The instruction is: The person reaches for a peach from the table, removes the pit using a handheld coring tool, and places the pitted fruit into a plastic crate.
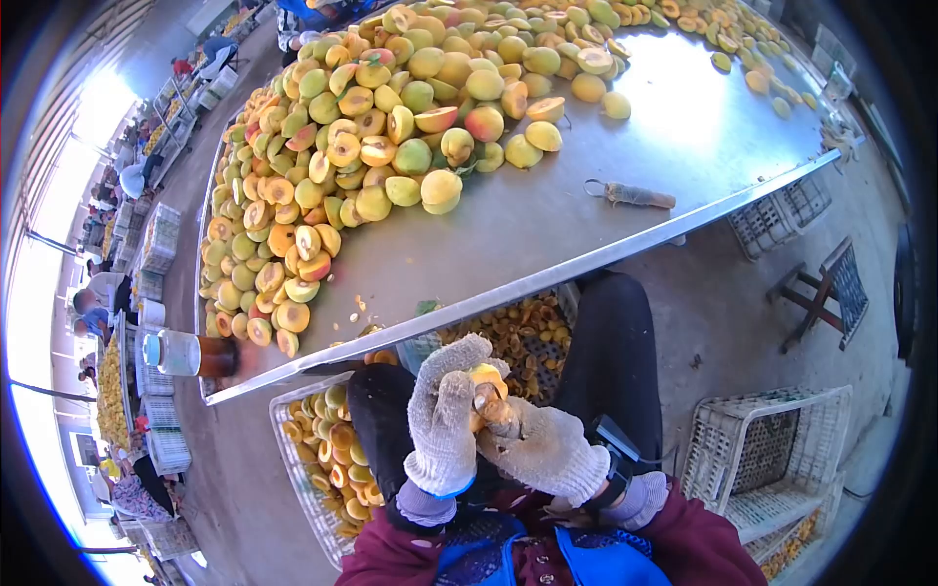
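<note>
My left hand (442, 415), in a grey-white knit glove, is closed round a yellow fruit piece (486, 377) above my lap. Pressed against it from the right is my right hand (542, 444), also gloved, its fingers wrapped round a small tool (496, 410) that looks brown and is mostly hidden. The two hands touch. Beyond them, a big heap of halved and whole yellow-green fruit (391, 127) lies on the metal table (469, 254). Another tool with a wrapped handle and a wire loop (635, 195) rests near the table's front edge.
A crate of fruit halves (337, 459) stands at my left, and a crate of darker pieces (528, 342) between my knees. At the right are stacked white crates (767, 459) and a folding stool (831, 293). A jar of brown liquid (191, 354) is on the table's left corner. People work far left.
</note>
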The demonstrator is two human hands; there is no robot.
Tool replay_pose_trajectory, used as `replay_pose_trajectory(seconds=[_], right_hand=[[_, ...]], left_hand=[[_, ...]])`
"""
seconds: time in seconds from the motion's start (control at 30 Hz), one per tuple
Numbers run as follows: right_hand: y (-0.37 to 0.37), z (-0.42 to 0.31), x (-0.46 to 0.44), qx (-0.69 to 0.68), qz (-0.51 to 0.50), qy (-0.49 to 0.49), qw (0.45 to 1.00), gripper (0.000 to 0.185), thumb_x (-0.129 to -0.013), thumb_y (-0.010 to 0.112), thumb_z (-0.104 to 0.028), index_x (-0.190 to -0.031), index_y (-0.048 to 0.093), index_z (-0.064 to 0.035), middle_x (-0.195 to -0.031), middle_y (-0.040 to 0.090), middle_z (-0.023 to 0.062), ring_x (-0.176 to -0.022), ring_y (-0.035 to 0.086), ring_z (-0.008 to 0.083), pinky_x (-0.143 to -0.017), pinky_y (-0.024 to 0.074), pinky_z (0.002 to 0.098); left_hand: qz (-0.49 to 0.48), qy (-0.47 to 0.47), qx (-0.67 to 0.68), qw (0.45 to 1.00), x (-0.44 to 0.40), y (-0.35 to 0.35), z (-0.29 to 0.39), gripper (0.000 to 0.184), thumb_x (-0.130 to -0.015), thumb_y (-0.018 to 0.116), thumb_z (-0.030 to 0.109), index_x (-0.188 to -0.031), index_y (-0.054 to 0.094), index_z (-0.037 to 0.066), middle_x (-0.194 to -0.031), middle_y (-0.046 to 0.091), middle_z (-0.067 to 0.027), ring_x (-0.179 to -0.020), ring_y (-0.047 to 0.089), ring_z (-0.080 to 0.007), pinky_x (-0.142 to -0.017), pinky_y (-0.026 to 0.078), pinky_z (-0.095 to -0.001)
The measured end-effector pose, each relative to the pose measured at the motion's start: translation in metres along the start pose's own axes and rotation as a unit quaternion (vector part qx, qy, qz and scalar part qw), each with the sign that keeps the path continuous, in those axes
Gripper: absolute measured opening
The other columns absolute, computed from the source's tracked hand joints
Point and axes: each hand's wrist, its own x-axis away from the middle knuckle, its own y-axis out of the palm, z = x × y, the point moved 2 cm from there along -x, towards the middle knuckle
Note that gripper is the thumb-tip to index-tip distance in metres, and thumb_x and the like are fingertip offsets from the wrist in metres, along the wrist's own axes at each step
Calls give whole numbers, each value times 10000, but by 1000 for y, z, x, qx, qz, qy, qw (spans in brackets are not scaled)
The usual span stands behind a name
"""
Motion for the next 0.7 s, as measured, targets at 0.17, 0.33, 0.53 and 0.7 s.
replay_pose_trajectory(seconds=[0.17,0.33,0.53,0.7], right_hand=[[-20,-4,8,-320,-208,150,912,213,-903,639,-312,-902,585,-107,-623,611,16,-497,588,123,-443,443,289],[-27,3,11,-529,-365,180,745,139,-902,643,-240,-871,587,-117,-570,519,-16,-414,464,73,-360,342,224],[-19,7,14,-584,-403,137,691,177,-855,679,-175,-837,597,-19,-545,528,26,-394,461,89,-350,330,224],[-14,12,14,-559,-421,137,701,203,-882,657,-246,-852,591,-56,-553,518,-3,-361,440,78,-322,332,230]], left_hand=[[-15,-36,-148,988,-3,9,5,464,-993,485,404,-1151,570,-23,-1024,640,-117,-859,662,-237,-773,539,-343],[-111,103,-373,915,-10,15,30,209,-844,659,79,-1042,668,14,-1022,678,-166,-887,683,-287,-756,542,-324],[-209,239,-337,886,-17,10,32,212,-823,682,103,-1019,674,23,-1002,682,-159,-836,685,-324,-719,552,-348],[-201,199,-429,858,-23,12,32,241,-809,696,156,-1039,682,86,-1000,680,-134,-800,691,-299,-649,549,-343]])
